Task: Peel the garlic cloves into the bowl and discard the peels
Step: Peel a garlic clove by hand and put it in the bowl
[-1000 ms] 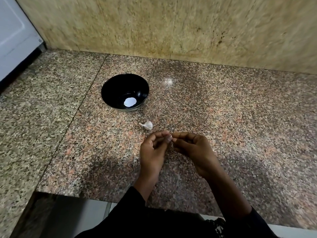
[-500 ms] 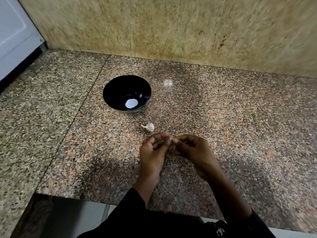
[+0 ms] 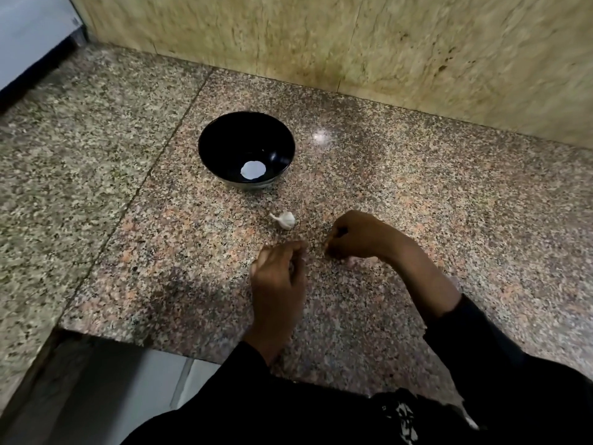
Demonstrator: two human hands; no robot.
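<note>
A black bowl [image 3: 221,146] stands on the granite counter, with a round white patch at its bottom. A small white garlic piece [image 3: 285,220] with a pointed tip lies on the counter just in front of the bowl. My left hand [image 3: 279,277] hovers below it with its fingers curled round a small greyish garlic clove, mostly hidden. My right hand [image 3: 359,236] is a short way to the right, knuckles up and fingers curled down toward the counter. A pale pinkish scrap [image 3: 350,260] shows under it; whether the fingers pinch it is hidden. The frame is blurred.
The granite counter [image 3: 449,220] meets a beige stone wall [image 3: 385,43] at the back. A white appliance [image 3: 29,30] stands at the far left. The counter's front edge [image 3: 134,335] runs just before my black sleeves.
My hands, which pinched the clove together, have drawn apart. The right hand has moved right and down toward the counter. The camera view has shifted and blurred.
</note>
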